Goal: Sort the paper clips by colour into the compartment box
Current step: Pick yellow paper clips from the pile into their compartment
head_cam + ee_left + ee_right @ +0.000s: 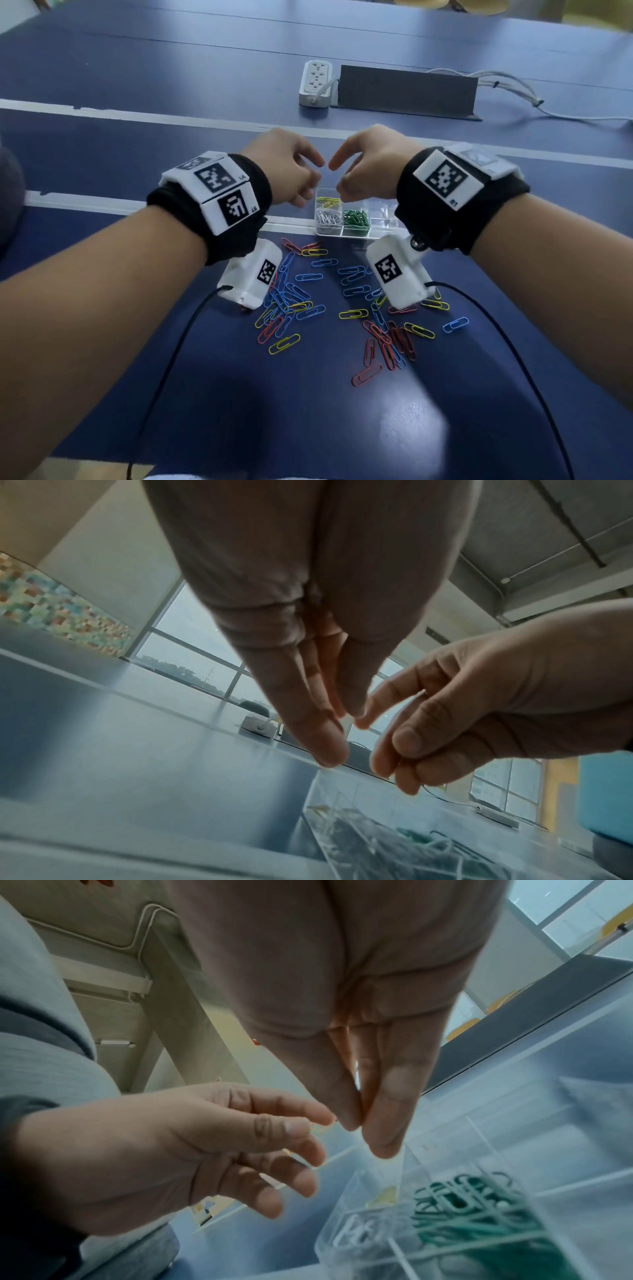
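Both of your hands hang over the clear plastic compartment box (356, 219), which sits on the dark blue table (137, 85) just past the loose pile. Your left hand (286, 168) has its fingers loosely curled and spread, and the right wrist view shows nothing caught between them. Your right hand (368, 164) has its index finger stretched out toward the left hand, while the thumb and the other fingers draw together over the far left cell; whether they pinch anything cannot be told from any view.

In the box, the yellow paper clips (328, 201) lie in the far left compartment, the white paper clips (327, 216) in the near left one, and the green paper clips (356, 218) in the cell just to the right of the white ones. The scattered blue, red and yellow paper clips (342, 301) lie unsorted on the table between your forearms, nearer to you than the box.

Farther off stand a white power strip (315, 82) and, just beside it, a dark grey rectangular panel (406, 90).
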### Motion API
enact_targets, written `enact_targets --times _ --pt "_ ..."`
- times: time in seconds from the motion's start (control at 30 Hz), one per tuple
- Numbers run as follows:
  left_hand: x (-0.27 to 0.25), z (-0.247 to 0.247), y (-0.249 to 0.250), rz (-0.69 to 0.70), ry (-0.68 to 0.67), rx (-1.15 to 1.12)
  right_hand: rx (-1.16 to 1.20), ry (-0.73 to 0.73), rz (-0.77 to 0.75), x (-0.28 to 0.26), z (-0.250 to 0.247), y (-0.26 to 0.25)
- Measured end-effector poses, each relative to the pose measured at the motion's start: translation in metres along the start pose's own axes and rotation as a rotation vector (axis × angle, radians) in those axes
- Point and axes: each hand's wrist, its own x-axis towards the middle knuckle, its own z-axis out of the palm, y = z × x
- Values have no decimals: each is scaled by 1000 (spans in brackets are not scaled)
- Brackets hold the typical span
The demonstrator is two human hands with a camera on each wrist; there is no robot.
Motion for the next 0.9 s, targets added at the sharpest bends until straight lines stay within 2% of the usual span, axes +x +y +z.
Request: enact_targets --times 0.1,0.2,0.4,0.63,0.8,0.9 --pt "-13 -4 -4 59 -47 205 -48 -10 -60 -10 5 4" --pt "-23 -6 -5 122 -146 483 -214 -8 -143 -26 9 6" --pt "-33 12 -4 243 -259 847 -397 -54 -71 -41 2 30" --pt "-34 18 -4 258 -286 911 -499 -112 33 -47 2 58" --pt "-36 19 -6 281 -277 917 -474 -118 0 -48 8 65" --pt "-38 17 -7 276 -267 887 -420 -183 19 -51 4 68"
